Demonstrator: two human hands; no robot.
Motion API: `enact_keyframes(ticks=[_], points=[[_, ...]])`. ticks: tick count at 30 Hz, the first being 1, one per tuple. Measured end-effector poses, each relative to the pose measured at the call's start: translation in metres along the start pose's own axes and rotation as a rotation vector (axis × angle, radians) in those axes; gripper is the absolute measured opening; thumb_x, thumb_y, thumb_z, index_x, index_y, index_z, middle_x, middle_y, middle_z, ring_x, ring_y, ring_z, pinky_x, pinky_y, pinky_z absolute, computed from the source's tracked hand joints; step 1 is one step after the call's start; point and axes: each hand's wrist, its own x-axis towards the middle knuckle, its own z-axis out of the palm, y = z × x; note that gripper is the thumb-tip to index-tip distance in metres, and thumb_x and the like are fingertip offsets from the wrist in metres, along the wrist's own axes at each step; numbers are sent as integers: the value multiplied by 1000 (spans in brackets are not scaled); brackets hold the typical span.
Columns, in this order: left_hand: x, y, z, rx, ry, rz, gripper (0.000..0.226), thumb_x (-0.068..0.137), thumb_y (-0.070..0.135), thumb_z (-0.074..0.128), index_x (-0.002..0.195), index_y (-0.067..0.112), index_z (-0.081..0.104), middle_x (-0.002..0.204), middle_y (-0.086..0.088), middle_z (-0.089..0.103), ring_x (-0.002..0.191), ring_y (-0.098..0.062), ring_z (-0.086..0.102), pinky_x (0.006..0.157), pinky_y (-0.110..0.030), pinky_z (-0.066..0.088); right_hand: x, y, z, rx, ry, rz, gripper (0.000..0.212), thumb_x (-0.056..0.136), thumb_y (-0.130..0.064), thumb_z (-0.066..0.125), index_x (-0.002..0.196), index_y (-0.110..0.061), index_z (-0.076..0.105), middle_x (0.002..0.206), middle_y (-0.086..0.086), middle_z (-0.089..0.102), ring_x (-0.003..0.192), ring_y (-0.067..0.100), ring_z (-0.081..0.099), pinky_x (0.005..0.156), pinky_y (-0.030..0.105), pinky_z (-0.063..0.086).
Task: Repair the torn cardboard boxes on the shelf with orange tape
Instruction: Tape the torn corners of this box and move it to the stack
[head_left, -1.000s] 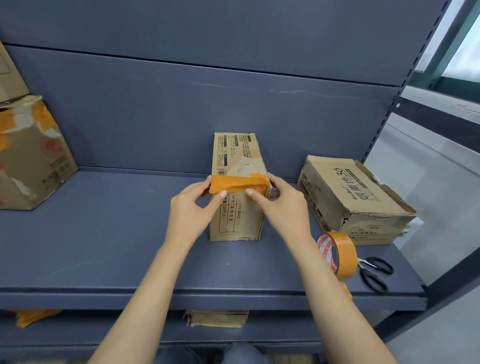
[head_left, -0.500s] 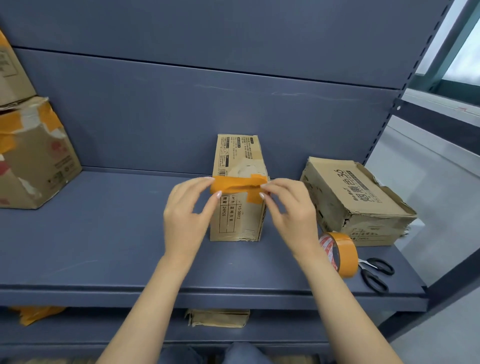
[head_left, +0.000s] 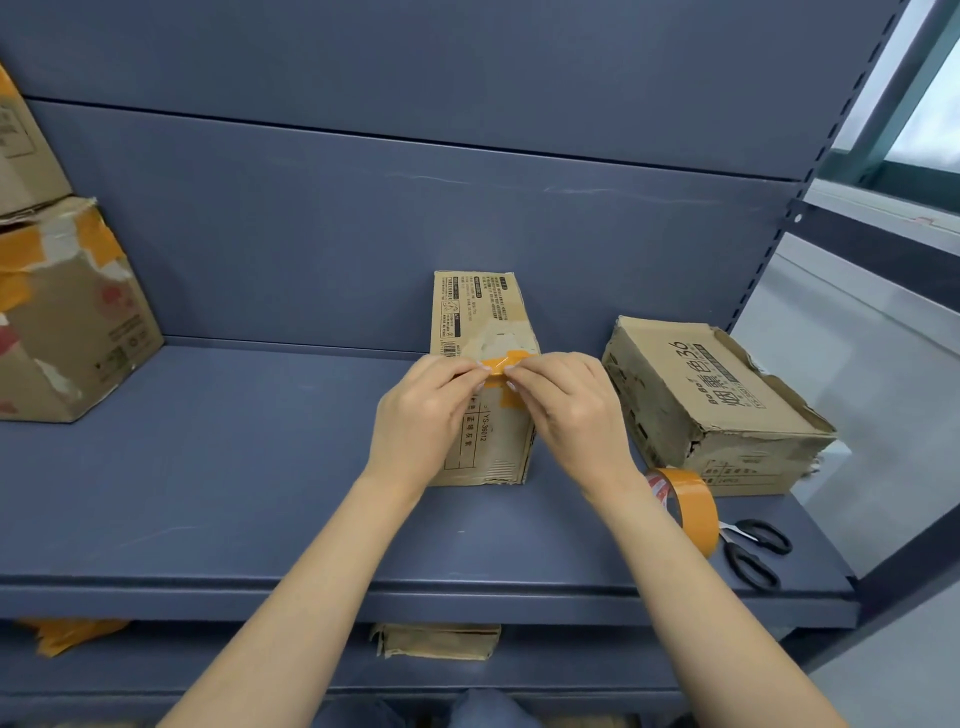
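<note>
A narrow cardboard box (head_left: 480, 317) with a torn top stands in the middle of the blue shelf (head_left: 218, 493). An orange tape strip (head_left: 506, 361) lies across its front top edge. My left hand (head_left: 423, 415) and my right hand (head_left: 569, 410) meet at that edge, fingertips pressing on the strip from both sides. The strip's lower part runs down the box front between my hands. An orange tape roll (head_left: 688, 506) stands on edge right of my right wrist.
A torn, wider box (head_left: 711, 405) sits at the right. Black scissors (head_left: 753, 553) lie near the shelf's right front corner. Taped boxes (head_left: 67, 322) are stacked at the far left. More cardboard (head_left: 436, 642) lies on the shelf below.
My hands have moved inward along the tape strip and now meet at the middle of the box's front edge. The strip lies flatter on the box.
</note>
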Motion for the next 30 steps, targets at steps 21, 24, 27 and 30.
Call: enact_keyframes(ticks=[21,24,27,30], points=[[12,4,-7,9,-169,-85,17,90,13,59,101,10,72,92,-2,62,86,-16,45,59,-30,48,18,14,-3,159,-309,113,20,91,-16,58,100,-8,73,90,6,61,82,20,45,67,40,48],[9,-2,-20,3,-128,-104,16,88,16,63,96,7,74,88,-3,64,81,-16,51,63,-30,50,10,19,-7,107,-225,109,19,90,-18,62,98,-6,74,91,7,66,86,18,46,68,39,50],[8,-3,-24,10,-146,-99,15,85,12,66,95,6,75,86,-4,67,79,-19,58,63,-31,52,8,18,-8,72,-186,156,18,87,-20,67,96,-6,76,89,5,68,86,19,50,69,38,51],[11,-3,-24,10,-171,-118,14,83,8,70,95,5,75,84,-5,66,77,-24,60,63,-34,53,11,15,-8,28,-194,136,16,86,-18,67,89,-5,76,82,5,66,78,24,54,64,35,48]])
